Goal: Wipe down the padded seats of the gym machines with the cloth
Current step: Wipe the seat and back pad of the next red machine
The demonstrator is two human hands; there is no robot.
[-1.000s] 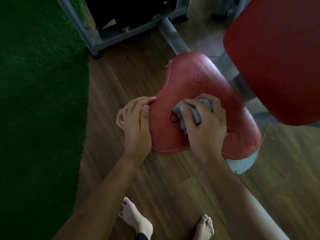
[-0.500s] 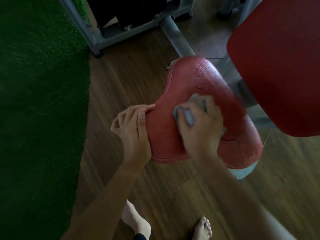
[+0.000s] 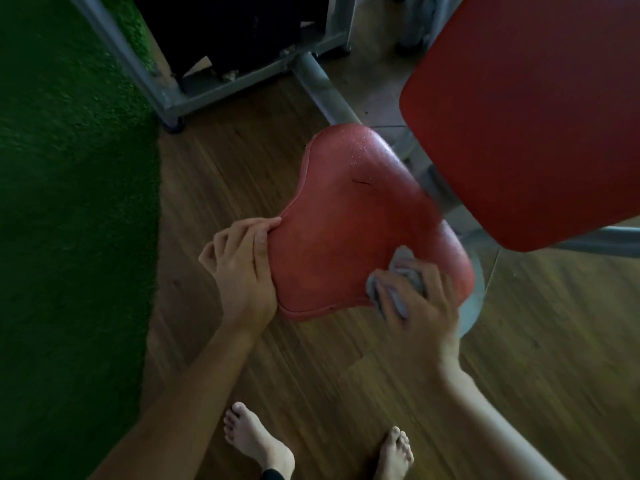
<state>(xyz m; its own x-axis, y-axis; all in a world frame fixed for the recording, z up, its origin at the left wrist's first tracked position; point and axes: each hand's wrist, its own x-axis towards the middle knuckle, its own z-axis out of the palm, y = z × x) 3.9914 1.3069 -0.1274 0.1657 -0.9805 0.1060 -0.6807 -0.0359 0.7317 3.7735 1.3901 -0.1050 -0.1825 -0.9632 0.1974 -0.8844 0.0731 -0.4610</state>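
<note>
1. The red seat (image 3: pixel 346 220) sits at the centre of the view, above the wood floor (image 3: pixel 225 168). Its narrow end points to 12 o'clock and its broad end to 6.
2. The left hand (image 3: pixel 242 271) grips the seat's edge at 9 o'clock. The fingers curl over the rim and the thumb lies along it.
3. The right hand (image 3: pixel 426 317), blurred, clutches the bunched grey cloth (image 3: pixel 407 265). It presses the cloth onto the seat's corner at about 5 o'clock, and grey folds show between the fingers.
4. Shiny specks dot the seat near 12 o'clock, and a short dark split lies just below them.
5. A red back pad (image 3: pixel 526 116) fills the view at 2 o'clock, overlapping the seat's far right edge.
6. A grey frame (image 3: pixel 207 95) stands at 11 o'clock, and a tube (image 3: pixel 322 91) runs from it toward the seat.
7. Green turf (image 3: pixel 69 202) covers the view at 9 o'clock.
8. A bare left foot (image 3: pixel 256 441) and right foot (image 3: pixel 394 452) stand on the floor at 6 o'clock.
</note>
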